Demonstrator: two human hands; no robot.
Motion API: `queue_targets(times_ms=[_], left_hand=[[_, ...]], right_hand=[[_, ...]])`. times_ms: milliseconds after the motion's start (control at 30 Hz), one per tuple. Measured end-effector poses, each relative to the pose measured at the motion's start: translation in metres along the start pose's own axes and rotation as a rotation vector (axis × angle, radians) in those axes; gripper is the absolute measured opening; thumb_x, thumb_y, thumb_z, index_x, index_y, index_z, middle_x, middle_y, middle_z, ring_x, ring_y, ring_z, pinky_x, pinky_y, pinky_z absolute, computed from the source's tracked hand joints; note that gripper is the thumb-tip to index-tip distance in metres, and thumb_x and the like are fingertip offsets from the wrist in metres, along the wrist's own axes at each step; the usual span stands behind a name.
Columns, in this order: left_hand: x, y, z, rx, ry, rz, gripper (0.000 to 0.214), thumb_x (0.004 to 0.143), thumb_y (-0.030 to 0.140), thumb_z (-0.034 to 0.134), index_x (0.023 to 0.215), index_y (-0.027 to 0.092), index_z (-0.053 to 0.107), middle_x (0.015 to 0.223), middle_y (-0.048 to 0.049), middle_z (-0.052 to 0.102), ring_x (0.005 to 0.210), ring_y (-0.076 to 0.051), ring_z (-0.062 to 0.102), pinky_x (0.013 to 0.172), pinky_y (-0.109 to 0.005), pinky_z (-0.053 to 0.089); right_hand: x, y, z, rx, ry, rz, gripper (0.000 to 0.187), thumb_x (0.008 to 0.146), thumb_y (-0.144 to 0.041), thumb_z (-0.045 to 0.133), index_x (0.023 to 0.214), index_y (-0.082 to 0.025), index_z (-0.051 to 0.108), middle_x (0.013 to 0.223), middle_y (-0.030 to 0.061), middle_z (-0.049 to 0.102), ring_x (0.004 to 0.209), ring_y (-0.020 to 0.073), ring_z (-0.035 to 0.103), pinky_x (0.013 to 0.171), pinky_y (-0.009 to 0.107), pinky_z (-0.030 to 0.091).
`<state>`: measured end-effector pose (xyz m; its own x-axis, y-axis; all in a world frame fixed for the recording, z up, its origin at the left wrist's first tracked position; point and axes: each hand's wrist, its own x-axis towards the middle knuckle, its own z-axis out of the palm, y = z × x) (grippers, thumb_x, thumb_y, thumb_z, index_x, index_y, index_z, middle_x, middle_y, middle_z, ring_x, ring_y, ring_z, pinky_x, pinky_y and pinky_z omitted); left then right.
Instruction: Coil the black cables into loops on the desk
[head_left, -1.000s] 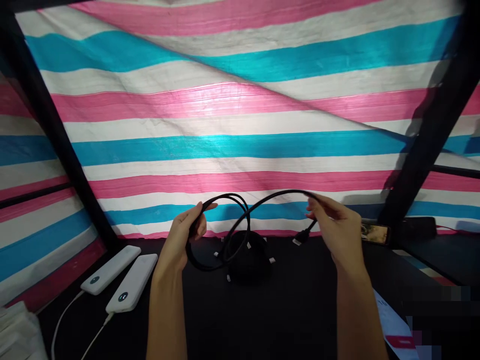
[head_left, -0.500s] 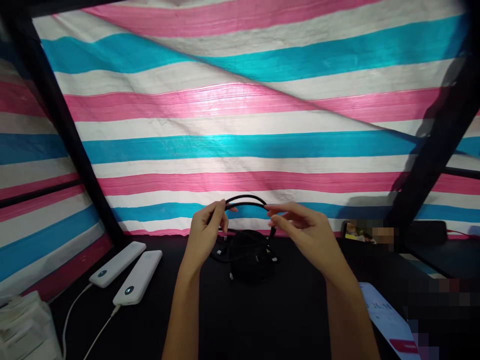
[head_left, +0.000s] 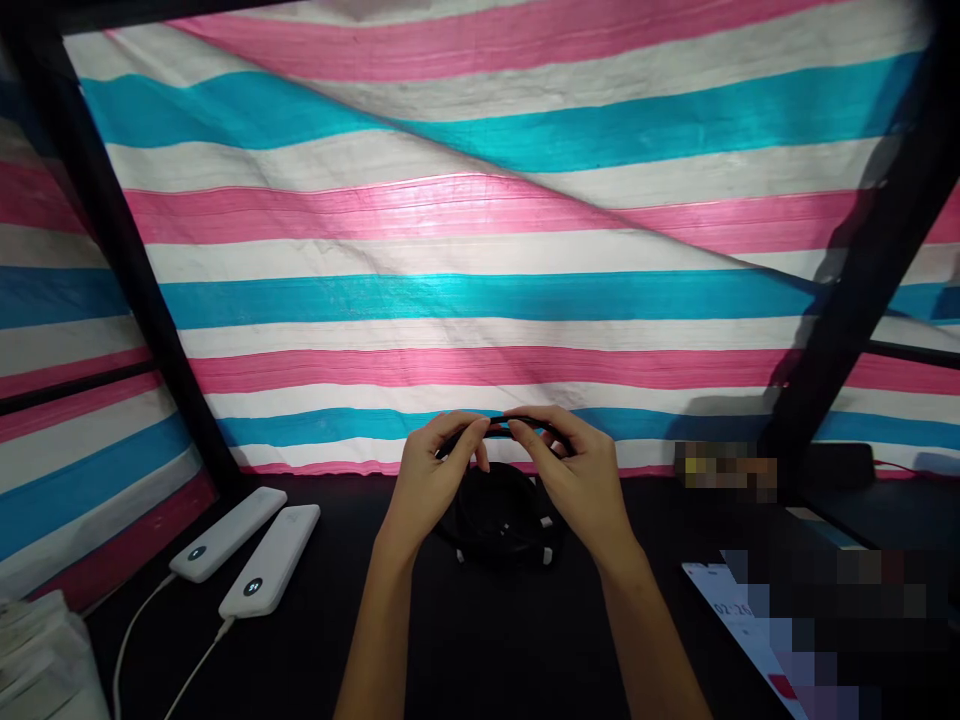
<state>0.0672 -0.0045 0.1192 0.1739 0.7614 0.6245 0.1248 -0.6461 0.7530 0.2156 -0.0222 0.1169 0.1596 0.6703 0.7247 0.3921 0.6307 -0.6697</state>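
Note:
Between my two hands a black cable (head_left: pixel 498 432) is held in a loop above the table. My left hand (head_left: pixel 441 470) pinches it between thumb and fingers on the left side. My right hand (head_left: pixel 576 470) grips it from the right, fingertips close to those of the left. Beneath and behind the hands, a heap of coiled black cables (head_left: pixel 499 520) with pale connector ends lies on the black tabletop. The hands hide part of the loop, and the ends of the held cable cannot be made out.
Two white power banks (head_left: pixel 270 560) with white cords lie at the left. White bags or packets (head_left: pixel 49 660) fill the near left corner. A lit phone (head_left: pixel 724 600) lies at the right. Striped sheeting (head_left: pixel 480 300) hangs behind the table, between dark frame posts (head_left: pixel 832 380).
My right hand has moved left, close to my left hand, and now grips the cable more firmly. The loop above the hands has become lower and flatter.

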Motion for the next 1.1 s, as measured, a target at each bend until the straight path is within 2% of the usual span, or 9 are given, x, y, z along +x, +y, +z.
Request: queue_targets(times_ms=[167, 267, 367, 500, 600, 700, 767, 967, 1100], left_hand=[[0.002, -0.007, -0.012, -0.024, -0.003, -0.06, 0.035, 0.078, 0.049, 0.059, 0.093, 0.018, 0.063, 0.065, -0.0004, 0.06, 0.068, -0.015, 0.056, 0.067, -0.027, 0.042], [0.002, -0.013, -0.022, -0.144, -0.027, -0.032, 0.061, 0.083, 0.068, 0.031, 0.098, 0.018, 0.063, 0.083, -0.0067, 0.065, 0.087, -0.021, 0.058, 0.078, -0.032, 0.042], [0.003, -0.02, -0.025, -0.214, -0.11, -0.131, 0.077, 0.084, 0.068, 0.008, 0.104, 0.019, 0.064, 0.104, -0.0103, 0.063, 0.1, -0.024, 0.057, 0.084, -0.035, 0.042], [0.004, -0.035, -0.012, 0.061, -0.104, -0.24, 0.052, 0.079, 0.059, 0.052, 0.114, 0.021, 0.061, 0.116, -0.011, 0.058, 0.108, -0.024, 0.052, 0.085, -0.033, 0.042], [0.005, -0.044, 0.001, 0.093, -0.152, -0.259, 0.05, 0.075, 0.053, 0.06, 0.115, 0.022, 0.06, 0.102, -0.0088, 0.061, 0.09, -0.02, 0.058, 0.068, -0.027, 0.045], [0.004, -0.045, 0.005, -0.006, -0.388, -0.298, 0.039, 0.081, 0.052, 0.054, 0.09, 0.017, 0.067, 0.063, -0.0004, 0.057, 0.053, -0.01, 0.052, 0.048, -0.021, 0.036], [0.004, -0.041, 0.002, -0.067, -0.451, -0.32, 0.04, 0.082, 0.052, 0.052, 0.072, 0.015, 0.064, 0.045, 0.0037, 0.045, 0.04, -0.007, 0.041, 0.042, -0.02, 0.029], [0.004, -0.031, -0.017, -0.36, -0.148, -0.284, 0.035, 0.082, 0.047, 0.057, 0.068, 0.015, 0.061, 0.038, 0.008, 0.032, 0.033, -0.005, 0.035, 0.038, -0.018, 0.027], [0.005, -0.029, -0.025, -0.575, 0.093, -0.214, 0.033, 0.081, 0.046, 0.06, 0.072, 0.014, 0.062, 0.036, 0.0099, 0.024, 0.03, -0.004, 0.029, 0.033, -0.017, 0.02]], right_hand=[[0.001, 0.0, -0.005, 0.014, 0.246, 0.005, 0.015, 0.079, -0.033, 0.063, 0.083, -0.02, 0.07, 0.075, 0.0018, 0.067, 0.062, 0.0133, 0.055, 0.052, 0.024, 0.041], [0.003, 0.004, -0.009, 0.092, 0.372, -0.006, 0.013, 0.078, -0.032, 0.064, 0.081, -0.02, 0.07, 0.071, 0.0009, 0.065, 0.061, 0.0128, 0.055, 0.052, 0.024, 0.042], [0.004, 0.008, -0.012, 0.173, 0.417, -0.015, 0.016, 0.078, -0.036, 0.065, 0.081, -0.021, 0.069, 0.067, 0.0004, 0.063, 0.058, 0.0127, 0.056, 0.049, 0.024, 0.041], [0.003, 0.01, -0.011, 0.282, 0.392, -0.001, 0.025, 0.077, -0.046, 0.063, 0.082, -0.022, 0.067, 0.068, 0.0018, 0.062, 0.058, 0.015, 0.059, 0.049, 0.027, 0.047], [0.001, 0.01, -0.008, 0.313, 0.376, 0.013, 0.028, 0.077, -0.049, 0.062, 0.082, -0.022, 0.067, 0.07, 0.0024, 0.061, 0.061, 0.0158, 0.06, 0.051, 0.028, 0.051], [0.0, 0.012, -0.006, 0.314, 0.36, 0.019, 0.028, 0.078, -0.049, 0.062, 0.082, -0.022, 0.066, 0.068, 0.0015, 0.06, 0.061, 0.015, 0.059, 0.051, 0.026, 0.051], [0.0, 0.014, -0.007, 0.291, 0.329, 0.028, 0.027, 0.078, -0.049, 0.061, 0.082, -0.022, 0.066, 0.068, 0.0011, 0.06, 0.06, 0.0147, 0.059, 0.051, 0.026, 0.05], [0.004, 0.016, -0.011, 0.304, 0.277, -0.024, 0.028, 0.08, -0.05, 0.059, 0.079, -0.022, 0.062, 0.063, -0.0017, 0.057, 0.048, 0.01, 0.051, 0.045, 0.023, 0.043], [0.008, 0.017, -0.015, 0.282, 0.298, -0.067, 0.033, 0.08, -0.054, 0.057, 0.076, -0.021, 0.059, 0.064, 0.0, 0.058, 0.056, 0.0135, 0.056, 0.049, 0.025, 0.045]])
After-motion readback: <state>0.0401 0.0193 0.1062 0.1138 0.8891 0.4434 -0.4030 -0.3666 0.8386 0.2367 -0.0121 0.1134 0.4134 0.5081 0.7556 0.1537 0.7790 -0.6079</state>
